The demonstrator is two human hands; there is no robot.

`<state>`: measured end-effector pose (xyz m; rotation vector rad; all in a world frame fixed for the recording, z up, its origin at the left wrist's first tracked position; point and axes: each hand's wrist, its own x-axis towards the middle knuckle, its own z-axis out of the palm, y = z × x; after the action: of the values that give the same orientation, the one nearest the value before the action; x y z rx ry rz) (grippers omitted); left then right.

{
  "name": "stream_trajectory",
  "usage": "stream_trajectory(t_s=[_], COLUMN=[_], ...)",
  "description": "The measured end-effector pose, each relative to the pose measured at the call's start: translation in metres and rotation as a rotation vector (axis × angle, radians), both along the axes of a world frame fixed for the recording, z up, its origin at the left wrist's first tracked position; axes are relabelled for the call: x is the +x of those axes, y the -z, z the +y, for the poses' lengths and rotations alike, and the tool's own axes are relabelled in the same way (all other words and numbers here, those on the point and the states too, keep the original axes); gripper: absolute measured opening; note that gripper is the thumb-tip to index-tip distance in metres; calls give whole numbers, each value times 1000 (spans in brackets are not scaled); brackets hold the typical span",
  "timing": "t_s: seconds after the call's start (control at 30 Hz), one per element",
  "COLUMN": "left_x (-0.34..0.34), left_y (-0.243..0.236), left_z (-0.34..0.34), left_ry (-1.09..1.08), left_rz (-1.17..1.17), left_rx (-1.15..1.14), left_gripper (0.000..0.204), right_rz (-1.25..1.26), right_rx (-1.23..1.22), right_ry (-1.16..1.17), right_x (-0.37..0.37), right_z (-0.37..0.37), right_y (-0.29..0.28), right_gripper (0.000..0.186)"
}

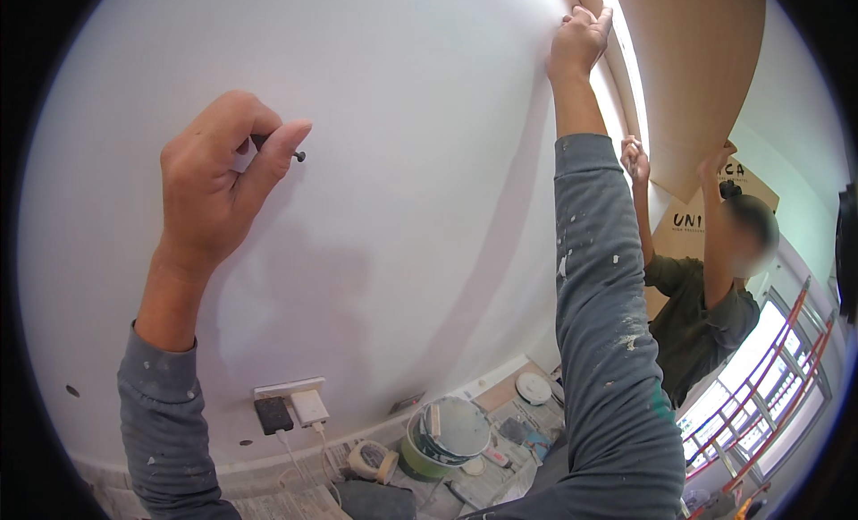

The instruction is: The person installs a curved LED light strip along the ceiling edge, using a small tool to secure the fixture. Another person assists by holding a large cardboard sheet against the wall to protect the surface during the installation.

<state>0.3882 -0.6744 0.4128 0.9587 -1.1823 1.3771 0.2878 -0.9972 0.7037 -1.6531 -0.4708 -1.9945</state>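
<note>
Up in front of the white wall (402,153), my left hand (210,176) is closed with thumb and finger pinching a dark screw (300,156). The screw's rounded end points right, and the rest is mostly hidden by the fingers. My right hand (579,44) reaches high, its fingers curled against the edge of a large brown wood panel (702,64) overhead. A bright light strip (633,68) runs along that edge. Farther right, a co-worker (706,296) has both arms raised to the same panel, one hand (635,160) near the light and the other at its lower edge.
Low on the wall, a socket holds a black charger (273,416) and a white charger (309,407) with hanging cables. Below stand a paint bucket (451,431), a tape roll (373,462) and scattered tools on covered flooring. A red ladder (760,413) leans by the window at right.
</note>
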Motion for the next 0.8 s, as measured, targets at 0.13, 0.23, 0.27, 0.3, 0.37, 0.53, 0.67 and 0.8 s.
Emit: stream_trajectory(t_s=[0.13, 0.23, 0.27, 0.3, 0.37, 0.53, 0.67, 0.8], left_x=[1, 0, 0, 0, 0, 1, 2, -2], left_y=[2, -1, -1, -1, -1, 0, 0, -3], left_z=[3, -2, -2, -2, 0, 0, -3, -8], left_ry=[-11, 19, 16, 13, 4, -10, -17, -57], left_rz=[-3, -20, -12, -5, 6, -9, -19, -30], left_rx=[-1, -7, -4, -1, 1, 5, 5, 8], left_gripper=[25, 25, 25, 25, 25, 26, 27, 28], right_rz=[-67, -98, -77, -14, 37, -55, -32, 30], right_rx=[190, 162, 139, 97, 49, 161, 137, 93], right_ry=[-231, -65, -12, 45, 18, -507, -645, -661], right_x=[1, 2, 4, 4, 5, -1, -3, 1], right_z=[23, 0, -4, -10, -15, -6, -22, -70], right_y=[8, -13, -16, -17, -17, -14, -20, -52], right_gripper=[80, 81, 82, 83, 86, 55, 47, 43])
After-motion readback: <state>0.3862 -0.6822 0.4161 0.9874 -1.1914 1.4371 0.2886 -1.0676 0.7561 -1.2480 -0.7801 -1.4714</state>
